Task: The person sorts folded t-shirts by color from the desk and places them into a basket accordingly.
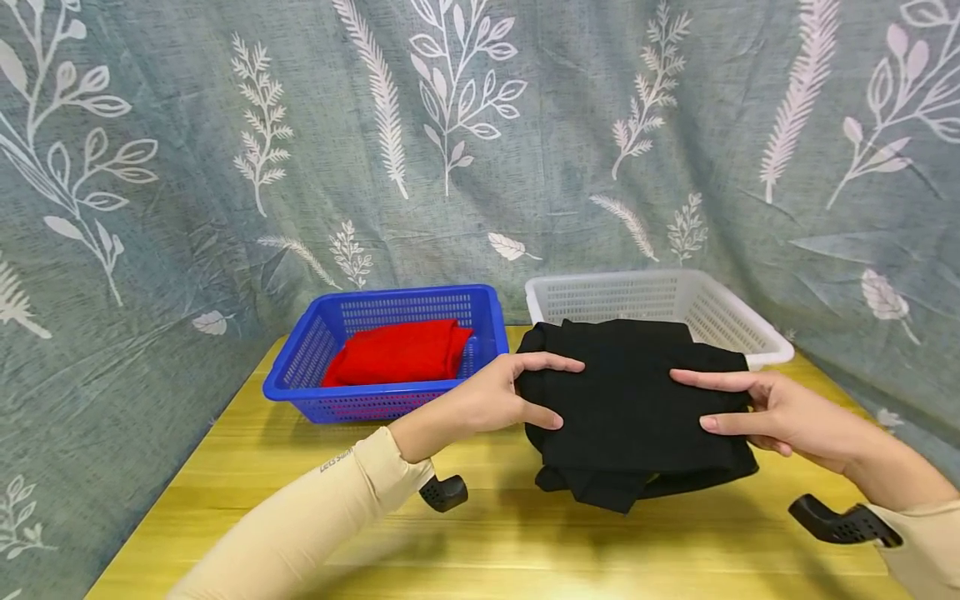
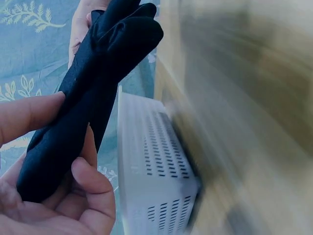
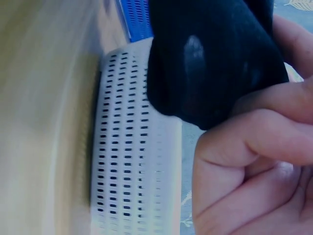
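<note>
A folded black cloth garment (image 1: 630, 408) is held up off the table, in front of the white basket, with a loose flap hanging from its lower edge. My left hand (image 1: 498, 396) grips its left side, thumb and forefinger on the near face; the left wrist view shows the other fingers curled under the black fabric (image 2: 73, 103). On the opposite side my right hand (image 1: 780, 412) pinches the cloth, thumb and forefinger in front. In the right wrist view, curled fingers (image 3: 244, 137) hold the bundle's edge. Which kind of garment it is cannot be told.
A white perforated basket (image 1: 776, 346) stands behind the black cloth, which hides part of it. To its left is a blue basket (image 1: 277, 379) with a folded red cloth (image 1: 401, 350) inside. Both stand on a yellow wooden table (image 1: 247, 467) before a grey-green leaf-patterned curtain (image 1: 300, 125).
</note>
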Demonstrator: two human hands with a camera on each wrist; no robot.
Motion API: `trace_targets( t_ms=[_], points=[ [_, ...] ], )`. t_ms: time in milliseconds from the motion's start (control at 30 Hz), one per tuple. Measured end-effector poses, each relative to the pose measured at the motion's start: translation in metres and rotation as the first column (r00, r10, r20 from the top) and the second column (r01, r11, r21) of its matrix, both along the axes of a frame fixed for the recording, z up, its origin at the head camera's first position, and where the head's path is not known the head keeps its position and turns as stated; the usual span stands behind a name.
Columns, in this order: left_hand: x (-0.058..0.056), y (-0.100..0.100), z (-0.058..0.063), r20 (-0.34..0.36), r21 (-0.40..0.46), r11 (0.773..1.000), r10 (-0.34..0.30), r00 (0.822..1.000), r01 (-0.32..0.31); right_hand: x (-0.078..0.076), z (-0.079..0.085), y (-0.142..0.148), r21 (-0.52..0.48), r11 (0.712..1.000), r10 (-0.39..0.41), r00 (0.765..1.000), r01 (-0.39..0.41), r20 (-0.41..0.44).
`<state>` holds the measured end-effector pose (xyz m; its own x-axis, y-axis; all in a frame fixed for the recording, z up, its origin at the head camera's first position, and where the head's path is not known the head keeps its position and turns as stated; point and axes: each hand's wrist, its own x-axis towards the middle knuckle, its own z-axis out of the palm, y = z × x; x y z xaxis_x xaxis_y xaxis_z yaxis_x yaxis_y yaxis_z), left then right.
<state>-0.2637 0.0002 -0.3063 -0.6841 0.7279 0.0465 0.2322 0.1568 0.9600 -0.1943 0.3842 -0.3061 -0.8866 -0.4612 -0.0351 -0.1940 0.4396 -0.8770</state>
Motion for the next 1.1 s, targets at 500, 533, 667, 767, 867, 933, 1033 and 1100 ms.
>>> trace_targets(
  t_ms=[500,533,667,767,867,933,1033,1100],
  points=[
    [-0.030,0.018,0.021,-0.048,-0.023,0.999,0.040,0.998,-0.041,-0.033,0.023,0.017,0.017,1.000,-0.008,1.000,0.008,0.006],
    [-0.032,0.019,0.023,-0.039,-0.025,0.999,0.041,0.998,-0.042,-0.035,0.024,0.019,0.022,1.000,-0.014,1.000,0.014,-0.002],
    [-0.039,0.028,0.027,-0.017,-0.018,0.998,0.058,0.998,-0.058,-0.044,0.027,0.025,0.051,0.997,-0.052,0.998,0.053,-0.022],
    [-0.043,0.034,0.028,-0.023,-0.016,0.996,0.083,0.996,-0.083,-0.052,0.029,0.029,0.079,0.993,-0.085,0.996,0.087,-0.035],
    [-0.048,0.039,0.027,-0.036,-0.019,0.994,0.111,0.993,-0.111,-0.060,0.031,0.031,0.104,0.988,-0.108,0.993,0.111,-0.040],
    [-0.052,0.043,0.026,-0.039,-0.015,0.992,0.127,0.991,-0.127,-0.065,0.032,0.033,0.111,0.986,-0.120,0.992,0.124,-0.038],
    [-0.058,0.048,0.026,-0.049,0.001,0.989,0.148,0.988,-0.149,-0.072,0.035,0.034,0.120,0.981,-0.153,0.988,0.156,-0.032],
    [-0.062,0.052,0.025,-0.061,0.006,0.987,0.163,0.985,-0.163,-0.077,0.036,0.035,0.124,0.976,-0.178,0.983,0.181,-0.033]
  ],
)
